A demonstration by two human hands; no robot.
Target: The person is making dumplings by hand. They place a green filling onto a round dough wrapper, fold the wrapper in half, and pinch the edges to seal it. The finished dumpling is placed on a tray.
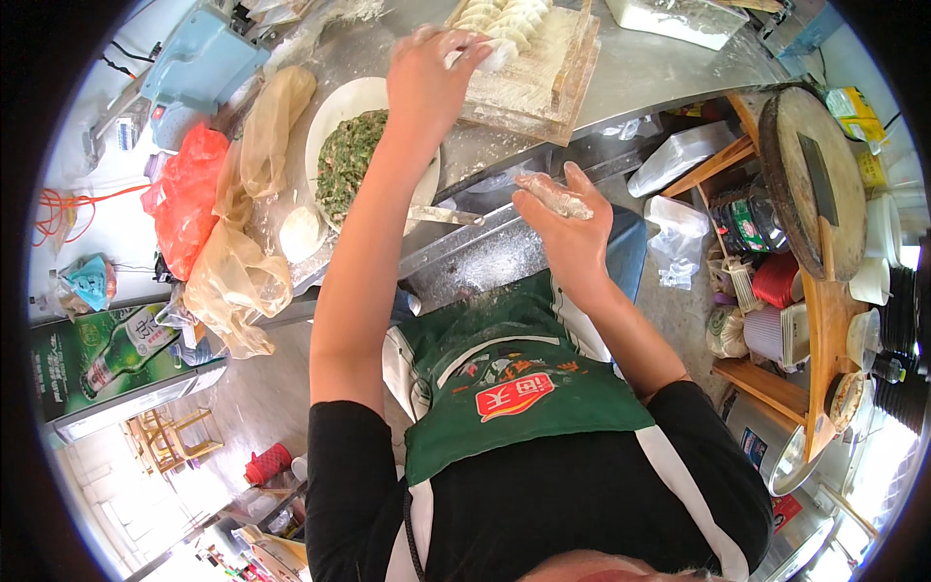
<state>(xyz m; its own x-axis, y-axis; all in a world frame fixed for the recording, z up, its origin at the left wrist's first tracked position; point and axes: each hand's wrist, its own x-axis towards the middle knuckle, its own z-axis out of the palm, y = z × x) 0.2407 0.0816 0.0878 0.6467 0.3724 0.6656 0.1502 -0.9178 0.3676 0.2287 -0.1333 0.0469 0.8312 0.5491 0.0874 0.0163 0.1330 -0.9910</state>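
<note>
My left hand reaches over the near left corner of a floured wooden board, thumb and fingertips pinching a pale dumpling. Behind it, rows of shaped dumplings lie on the board. Below my left wrist is a white bowl of chopped green filling, partly hidden by the forearm. A flat spreader's handle juts from the bowl's near side. Round dough wrappers lie beside the bowl. My right hand, dusted with flour, hovers near the counter edge, fingers bent, thumb apart, apparently holding nothing.
The steel counter carries a flour tub at back right. Tan plastic bags and a red bag lie left. At right, a round chopping board with a cleaver tops a wooden rack.
</note>
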